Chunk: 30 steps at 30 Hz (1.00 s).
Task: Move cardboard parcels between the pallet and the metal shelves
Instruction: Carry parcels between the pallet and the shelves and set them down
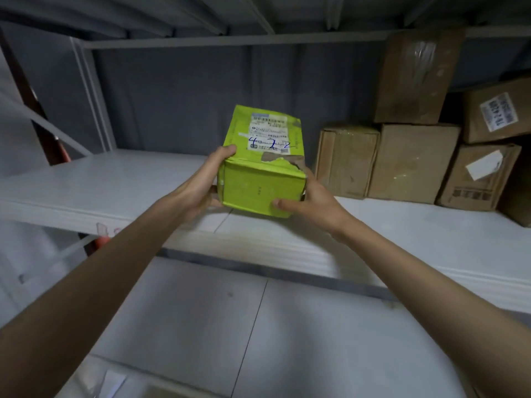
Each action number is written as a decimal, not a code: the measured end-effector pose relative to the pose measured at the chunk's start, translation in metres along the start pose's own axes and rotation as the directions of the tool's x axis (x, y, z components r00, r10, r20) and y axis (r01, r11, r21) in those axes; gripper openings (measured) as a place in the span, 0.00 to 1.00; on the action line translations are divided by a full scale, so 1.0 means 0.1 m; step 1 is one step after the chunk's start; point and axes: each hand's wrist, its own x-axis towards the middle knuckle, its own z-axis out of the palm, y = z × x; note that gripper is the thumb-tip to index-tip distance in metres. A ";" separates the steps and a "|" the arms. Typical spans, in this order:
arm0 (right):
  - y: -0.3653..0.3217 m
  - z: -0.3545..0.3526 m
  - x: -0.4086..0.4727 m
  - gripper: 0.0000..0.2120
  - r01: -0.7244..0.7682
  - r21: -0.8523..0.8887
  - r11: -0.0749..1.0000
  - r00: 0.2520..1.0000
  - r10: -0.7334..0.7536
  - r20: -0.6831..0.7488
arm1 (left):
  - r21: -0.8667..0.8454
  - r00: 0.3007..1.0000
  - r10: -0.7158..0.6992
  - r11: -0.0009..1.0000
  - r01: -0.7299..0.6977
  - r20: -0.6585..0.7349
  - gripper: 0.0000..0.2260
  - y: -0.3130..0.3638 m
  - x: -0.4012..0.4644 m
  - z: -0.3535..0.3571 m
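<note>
My fingers grip a green box [263,168] from both sides: my left hand [205,182] wraps its left edge with the thumb on top, my right hand [309,201] holds the right side with the thumb pressed on the front face. I hold the box at the front edge of a white metal shelf [115,179]. Its top carries a white shipping label [268,132] with barcodes and "4 2 2" handwritten in blue; the print is too small to read. The near top edge is torn, showing brown card. Brown cardboard boxes [413,162] are stacked on the shelf to the right; one has a label [500,112] whose digits I cannot read for sure.
</note>
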 end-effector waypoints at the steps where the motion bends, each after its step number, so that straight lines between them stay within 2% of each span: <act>1: 0.00 -0.02 -0.09 0.33 0.004 0.007 1.000 1.000 -0.004 -0.003 | 0.034 1.000 0.003 0.999 -0.004 0.029 0.16 -0.03 -0.14 0.05; 4: -0.02 -0.08 -0.38 0.34 -0.018 0.006 1.000 1.000 0.018 -0.008 | 0.175 0.989 0.105 0.977 -0.122 0.103 0.33 -0.11 -0.47 0.19; 7: -0.05 -0.15 -0.69 0.32 -0.024 0.025 0.999 0.998 0.026 -0.063 | 0.241 0.975 0.191 0.947 -0.213 0.110 0.39 -0.16 -0.71 0.36; 10: -0.13 -0.27 -1.01 0.33 -0.025 0.033 0.999 0.992 0.029 -0.122 | 0.283 0.970 0.222 0.928 -0.242 0.099 0.39 -0.15 -0.86 0.57; 19: -0.40 -0.79 -2.06 0.35 -0.152 -0.088 0.985 0.938 0.115 -0.327 | 0.301 0.907 0.300 0.872 -0.386 0.296 0.39 -0.12 -1.11 1.36; 22: -0.49 -0.92 -2.49 0.36 -0.244 -0.126 0.962 0.891 0.172 -0.420 | 0.252 0.884 0.284 0.885 -0.390 0.371 0.36 -0.20 -1.25 1.64; 26: -0.59 -0.95 -3.13 0.38 -0.373 -0.124 0.920 0.816 0.261 -0.515 | 0.208 0.838 0.264 0.893 -0.399 0.478 0.38 -0.38 -1.51 2.03; 30: -0.72 -0.97 -3.83 0.38 -0.485 -0.189 0.854 0.730 0.277 -0.625 | 0.142 0.757 0.275 0.889 -0.434 0.592 0.40 -0.51 -1.87 2.50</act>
